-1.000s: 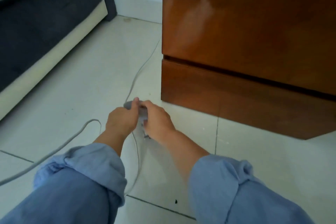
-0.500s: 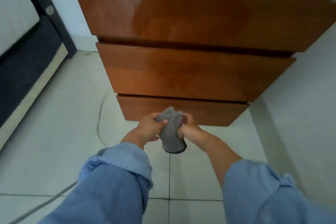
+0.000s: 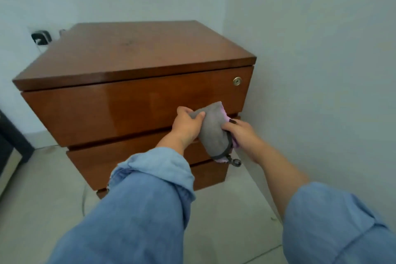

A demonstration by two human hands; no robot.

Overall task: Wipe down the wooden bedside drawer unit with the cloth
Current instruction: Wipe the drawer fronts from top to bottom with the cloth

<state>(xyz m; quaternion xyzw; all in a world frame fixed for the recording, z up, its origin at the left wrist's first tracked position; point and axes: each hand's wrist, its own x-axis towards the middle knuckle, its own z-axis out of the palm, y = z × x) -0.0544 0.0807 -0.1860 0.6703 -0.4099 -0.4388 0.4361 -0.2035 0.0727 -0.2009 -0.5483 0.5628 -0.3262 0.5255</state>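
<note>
Both hands are up in front of the glossy reddish-brown wooden bedside drawer unit [image 3: 132, 100], which stands in the corner where two pale walls [image 3: 321, 49] meet, its right side close to the wall. Between the hands is a folded grey cloth with a pink underside and dark edging [image 3: 212, 130]. The left hand [image 3: 187, 127] has its grip closed on the cloth's upper left edge, thumb laid across the top of the fabric and fingers tucked behind it. The right hand [image 3: 241, 133] has its grip closed on the cloth's right side, fingers curled into the fold. The cloth hangs just in front of the seam between the top drawer and the middle one, near the unit's right front corner; I can't tell whether it is actually touching the wood. A small dark loop [image 3: 235, 163] dangles from the cloth's lower end.

A round brass lock [image 3: 237, 81] sits at the upper right of the top drawer front. Both arms wear rolled-up light blue denim sleeves [image 3: 150, 199]. Behind the unit's back left corner, a dark plug sits in a wall socket [image 3: 40, 37]. The floor is pale tile [image 3: 42, 199].
</note>
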